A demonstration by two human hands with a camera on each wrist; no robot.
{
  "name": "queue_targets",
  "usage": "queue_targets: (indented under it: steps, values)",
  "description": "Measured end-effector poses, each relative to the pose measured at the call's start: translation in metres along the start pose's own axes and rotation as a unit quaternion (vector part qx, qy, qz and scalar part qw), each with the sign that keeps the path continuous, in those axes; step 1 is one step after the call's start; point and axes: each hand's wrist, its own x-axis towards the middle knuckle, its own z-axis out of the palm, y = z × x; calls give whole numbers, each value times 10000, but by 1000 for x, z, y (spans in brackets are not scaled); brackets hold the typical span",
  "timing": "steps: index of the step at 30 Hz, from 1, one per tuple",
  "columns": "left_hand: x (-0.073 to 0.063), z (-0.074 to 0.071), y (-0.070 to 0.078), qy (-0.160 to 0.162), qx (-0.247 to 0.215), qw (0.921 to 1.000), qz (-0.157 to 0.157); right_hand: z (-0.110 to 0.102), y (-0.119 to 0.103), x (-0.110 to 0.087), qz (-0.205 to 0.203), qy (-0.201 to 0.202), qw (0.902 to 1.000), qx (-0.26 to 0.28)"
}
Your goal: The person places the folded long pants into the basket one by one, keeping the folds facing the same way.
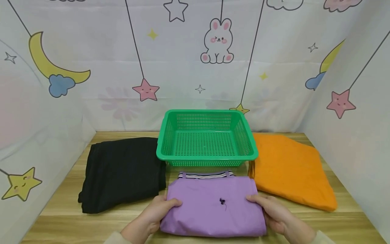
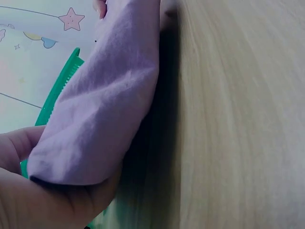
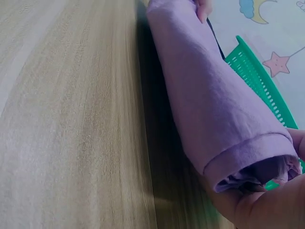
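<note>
A folded purple garment [image 1: 210,217] lies across the front middle in the head view, with a striped waistband and loops along its far edge and a small dark mark on its top. My left hand [image 1: 156,211] grips its left side, thumb on top and fingers underneath. On the opposite side my right hand [image 1: 275,213] holds it the same way. The right wrist view shows the purple garment [image 3: 214,100] as a thick roll with its layered end in that hand. A dark shadow runs beneath the purple garment [image 2: 105,100] in the left wrist view.
Just behind the garment stands a green plastic basket [image 1: 207,157] with slotted walls. Folded black cloth [image 1: 123,173] lies to the left, folded orange cloth [image 1: 292,169] to the right. A patterned white curtain [image 1: 182,67] encloses the wooden table [image 1: 64,210] at the back and sides.
</note>
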Motion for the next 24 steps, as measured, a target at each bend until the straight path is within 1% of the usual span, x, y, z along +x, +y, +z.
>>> queue_targets:
  steps: [3,9,16,21,24]
  values:
    - [1,-2,-1,-147,-97,9998,-103,-1,0,1,7,7,9999,-119]
    - [2,-5,0,-338,-36,9994,-100,-3,2,4,-43,-135,9996,-238]
    - [2,-6,0,-363,94,9993,71,-6,5,4,-108,-213,9993,-271]
    - [2,-6,-1,-351,173,9991,146,-7,5,3,-179,-385,9989,-217]
    - [2,-7,-2,-426,196,9987,220,-8,6,3,-197,-465,9986,-171]
